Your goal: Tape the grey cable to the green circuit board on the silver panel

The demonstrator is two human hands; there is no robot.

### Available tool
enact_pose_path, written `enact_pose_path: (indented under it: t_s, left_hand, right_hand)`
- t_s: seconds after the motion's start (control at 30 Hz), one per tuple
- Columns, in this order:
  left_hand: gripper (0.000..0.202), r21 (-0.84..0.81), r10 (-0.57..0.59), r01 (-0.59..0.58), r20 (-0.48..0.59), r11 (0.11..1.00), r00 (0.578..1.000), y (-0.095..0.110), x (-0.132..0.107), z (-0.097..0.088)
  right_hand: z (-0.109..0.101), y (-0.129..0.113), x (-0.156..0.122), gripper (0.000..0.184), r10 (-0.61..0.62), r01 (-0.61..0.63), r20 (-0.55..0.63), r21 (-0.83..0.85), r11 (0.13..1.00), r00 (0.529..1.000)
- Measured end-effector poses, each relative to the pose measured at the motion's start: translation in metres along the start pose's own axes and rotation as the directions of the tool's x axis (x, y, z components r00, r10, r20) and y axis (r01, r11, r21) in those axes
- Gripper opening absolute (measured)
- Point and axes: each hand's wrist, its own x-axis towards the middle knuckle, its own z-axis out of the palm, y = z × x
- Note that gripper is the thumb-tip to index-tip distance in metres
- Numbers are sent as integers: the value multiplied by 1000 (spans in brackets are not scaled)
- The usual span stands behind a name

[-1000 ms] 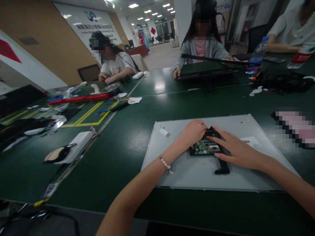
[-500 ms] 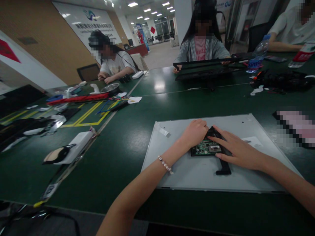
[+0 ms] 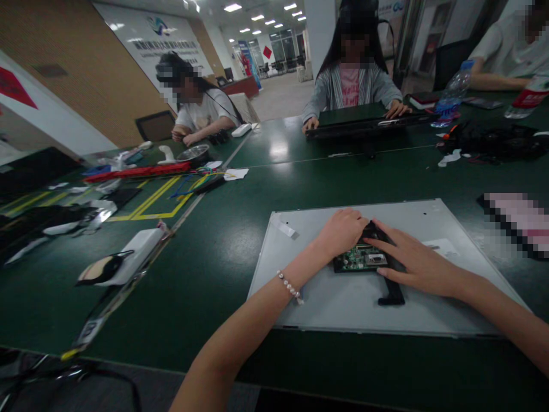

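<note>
A green circuit board [image 3: 360, 258] in a black plastic frame [image 3: 391, 290] lies on a pale grey metal panel [image 3: 317, 306]. At the board's far edge, my left hand [image 3: 344, 230] is closed with its fingers curled; what they pinch, if anything, is hidden. A beaded bracelet [image 3: 289, 287] circles the left wrist. My right hand [image 3: 412, 260] rests over the frame's right side with fingers spread, the thumb touching near its lower part and other fingertips near its top. Both hands partly cover the board and frame.
Across the green table [image 3: 206, 309], a person holds a black panel [image 3: 343, 130]. A phone-like pink object [image 3: 521, 223] lies right of the metal panel. Bottles [image 3: 452, 94] and a black bundle [image 3: 493, 140] stand beyond it. At left are a white box [image 3: 139, 254] and cables.
The person opposite has lowered a black strip or frame towards the panel on the table. My hands stay in nearly the same place on the board and frame.
</note>
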Motion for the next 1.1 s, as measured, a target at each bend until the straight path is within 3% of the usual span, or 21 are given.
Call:
enact_pose_path:
  t_s: [0.3,0.4,0.5,0.6,0.73,0.87,1.0,1.1]
  left_hand:
    - [35,-114,-21,23,17,993,1000,-8,2,-13]
    - [33,-144,-74,74,5,987,997,-21,-1,-31]
    - [32,-161,-200,211,82,964,976,-45,-12,-57]
    - [31,-93,-398,428,234,899,887,-79,-31,-78]
    - [31,154,-629,621,363,768,687,-126,-59,-83]
    - [39,169,-668,709,533,685,519,-150,-75,-75]
    - [36,121,-612,751,669,649,421,-147,-75,-71]
    - [29,141,-622,747,663,650,416,-144,-73,-67]
  right_hand:
    - [-2,-3,0,63,39,-39,23,-13,999,999]
    - [-3,-3,-1,65,61,-61,36,-16,998,997]
    - [-3,-3,-1,67,79,-79,55,-1,997,995]
    - [-4,-3,-1,64,93,-94,57,23,995,994]
    - [-5,-5,-1,59,101,-102,29,43,994,994]
    - [-4,-4,-1,58,108,-109,26,43,993,994]
    - [-2,-4,-1,56,110,-111,8,51,993,994]
    - [-3,-5,-1,56,107,-107,-10,52,993,994]
